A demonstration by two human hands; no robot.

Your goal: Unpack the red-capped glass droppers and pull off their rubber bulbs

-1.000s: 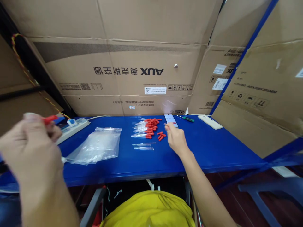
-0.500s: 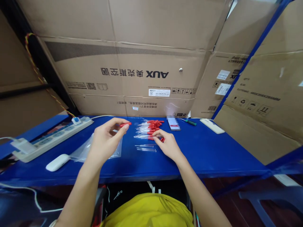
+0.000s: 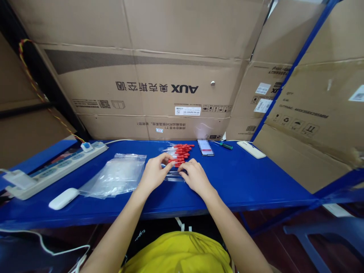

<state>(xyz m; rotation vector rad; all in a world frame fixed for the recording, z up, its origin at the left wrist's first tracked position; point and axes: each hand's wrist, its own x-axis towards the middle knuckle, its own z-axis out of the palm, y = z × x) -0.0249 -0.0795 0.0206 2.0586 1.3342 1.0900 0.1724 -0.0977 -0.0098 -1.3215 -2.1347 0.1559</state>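
Slim clear glassy tubes (image 3: 174, 179) lie crosswise, my right hand (image 3: 195, 177) nearest, its hold unclear; left hand (image 3: 154, 171) pinches a stubby red rubbery cap (image 3: 171, 161).

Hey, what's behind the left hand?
Past the left hand, you can see part of a pile of clear tubes with red ends. The hand covers some near tubes, so what's hidden there can't be seen.

Clear tubes (image 3: 173, 178) between the hands, right ends partly covered by right hand (image 3: 196, 176), red caps (image 3: 179, 160) at left hand (image 3: 155, 170), partly covered, grip indeterminate, phone screen (image 3: 205, 147) beyond right hand, pixelated, chair (image 3: 327, 227) right of right hand, cut off
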